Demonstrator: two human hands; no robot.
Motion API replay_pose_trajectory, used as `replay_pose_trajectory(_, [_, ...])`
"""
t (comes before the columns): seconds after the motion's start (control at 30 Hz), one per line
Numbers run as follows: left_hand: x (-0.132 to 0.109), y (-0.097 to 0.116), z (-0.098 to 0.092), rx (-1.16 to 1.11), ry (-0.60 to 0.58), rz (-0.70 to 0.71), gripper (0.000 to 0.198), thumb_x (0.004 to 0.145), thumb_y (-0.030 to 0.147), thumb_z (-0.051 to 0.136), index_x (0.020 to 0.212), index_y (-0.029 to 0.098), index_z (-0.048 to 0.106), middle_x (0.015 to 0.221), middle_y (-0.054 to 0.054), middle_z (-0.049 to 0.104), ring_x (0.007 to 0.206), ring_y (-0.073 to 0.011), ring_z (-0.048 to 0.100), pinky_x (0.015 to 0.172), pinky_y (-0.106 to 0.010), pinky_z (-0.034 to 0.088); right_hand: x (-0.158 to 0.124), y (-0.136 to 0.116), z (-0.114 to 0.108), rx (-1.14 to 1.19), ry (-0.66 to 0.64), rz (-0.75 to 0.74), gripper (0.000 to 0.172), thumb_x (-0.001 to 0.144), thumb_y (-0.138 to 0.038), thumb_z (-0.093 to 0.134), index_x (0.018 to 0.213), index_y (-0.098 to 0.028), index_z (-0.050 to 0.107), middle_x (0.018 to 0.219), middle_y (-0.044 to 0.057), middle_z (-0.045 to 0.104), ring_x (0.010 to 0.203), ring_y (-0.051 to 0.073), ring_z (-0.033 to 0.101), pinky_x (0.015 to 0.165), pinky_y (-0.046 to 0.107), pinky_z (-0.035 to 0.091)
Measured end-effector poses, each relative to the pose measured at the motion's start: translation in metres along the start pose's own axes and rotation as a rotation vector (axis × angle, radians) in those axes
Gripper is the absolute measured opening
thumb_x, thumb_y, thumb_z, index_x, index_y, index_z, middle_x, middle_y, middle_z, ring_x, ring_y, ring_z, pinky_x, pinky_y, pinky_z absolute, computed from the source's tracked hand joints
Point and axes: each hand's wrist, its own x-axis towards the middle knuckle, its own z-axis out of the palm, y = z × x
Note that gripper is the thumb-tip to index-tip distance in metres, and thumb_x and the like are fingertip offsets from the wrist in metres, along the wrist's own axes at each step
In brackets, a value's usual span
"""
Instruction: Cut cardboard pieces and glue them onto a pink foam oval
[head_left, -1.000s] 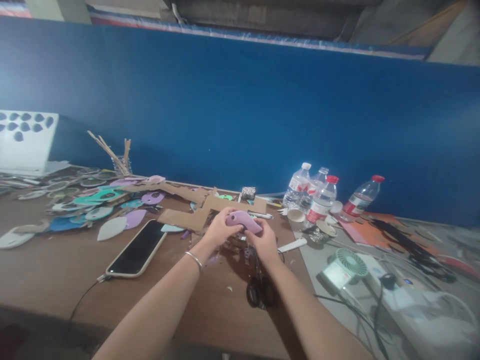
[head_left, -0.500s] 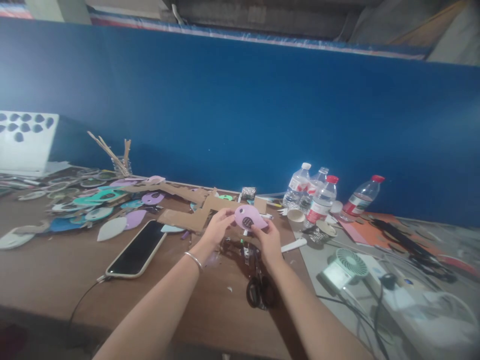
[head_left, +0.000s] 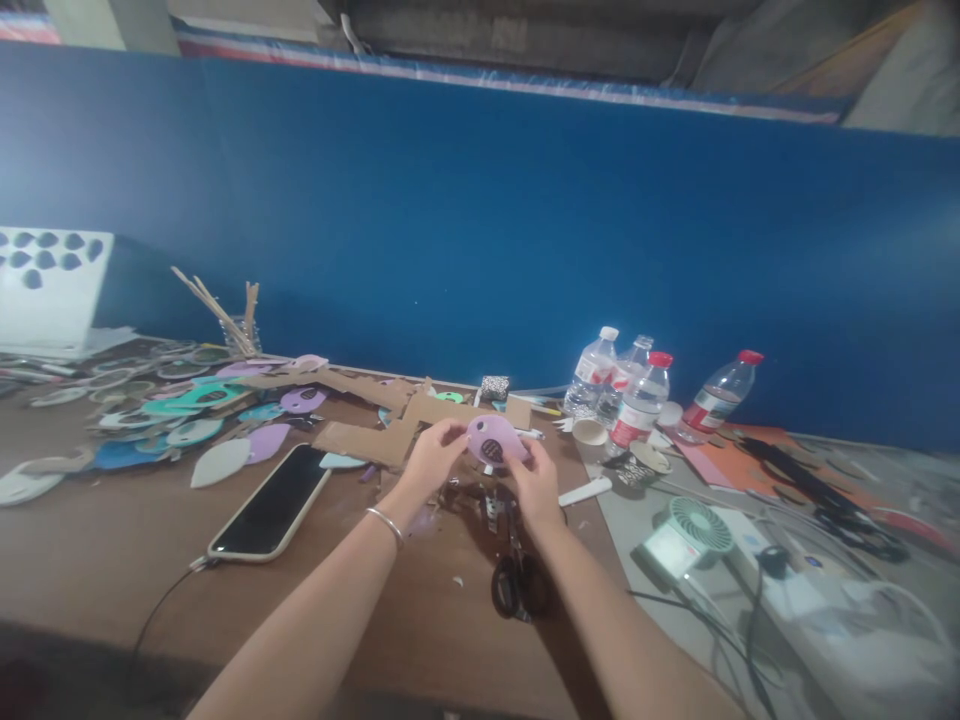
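Between my two hands, above the brown table (head_left: 352, 620), is a purple bird-shaped cutout (head_left: 504, 432) with a dark patterned wing and a round eye. My left hand (head_left: 437, 455) pinches its head end on the left. On the tail side, my right hand (head_left: 536, 480) grips it with thumb and fingers. Below the hands lies a pair of black-handled scissors (head_left: 507, 588), partly behind my right forearm. Brown cardboard pieces (head_left: 367, 440) lie just behind and left of my left hand.
A phone (head_left: 271, 505) on a cable lies left. Beyond it are piled coloured cutouts (head_left: 195, 432) and a glass of sticks (head_left: 241, 335). To the right stand several water bottles (head_left: 637, 405), with a small green fan (head_left: 694, 535) nearer. A blue partition (head_left: 480, 220) rises behind.
The purple cutout is still held in both hands and has tilted slightly, its tail end now closer into my right fingers. The whole view has shifted a little.
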Motion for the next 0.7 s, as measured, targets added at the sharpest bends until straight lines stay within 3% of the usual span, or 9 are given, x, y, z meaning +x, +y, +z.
replay_pose_trajectory(0.2, [0.0020,-0.0015,-0.0016,-0.031,0.062,-0.033,0.024,0.073,0.034,0.055,0.087,0.016,0.061,0.089,-0.007,0.065,0.080,-0.0184,0.059,0.072,-0.030,0.046,-0.0041,-0.0089,0.0005,0.018,0.033,-0.014,0.035,0.069,-0.033,0.061,0.099,-0.018,0.053,0.091,0.006,0.062,0.085,0.020,0.057,0.076,0.032,0.045])
replay_pose_trajectory(0.47, [-0.0017,0.0014,0.0029,0.049,-0.046,0.038,0.020,0.072,0.030,0.056,0.084,0.016,0.062,0.086,-0.006,0.066,0.080,-0.0185,0.059,0.073,-0.029,0.045,-0.0021,-0.0063,0.0004,-0.150,0.045,-0.015,0.047,0.057,-0.035,0.070,0.099,-0.020,0.055,0.095,0.006,0.061,0.085,0.022,0.056,0.074,0.033,0.044])
replay_pose_trajectory(0.7, [-0.0039,0.0020,0.0036,0.104,-0.053,0.077,0.020,0.073,0.031,0.054,0.086,0.017,0.062,0.087,-0.006,0.065,0.078,-0.0181,0.058,0.072,-0.029,0.044,0.0003,-0.0021,-0.0014,-0.223,0.031,-0.006,0.046,0.057,-0.034,0.070,0.098,-0.018,0.056,0.095,0.007,0.062,0.085,0.024,0.056,0.075,0.034,0.043])
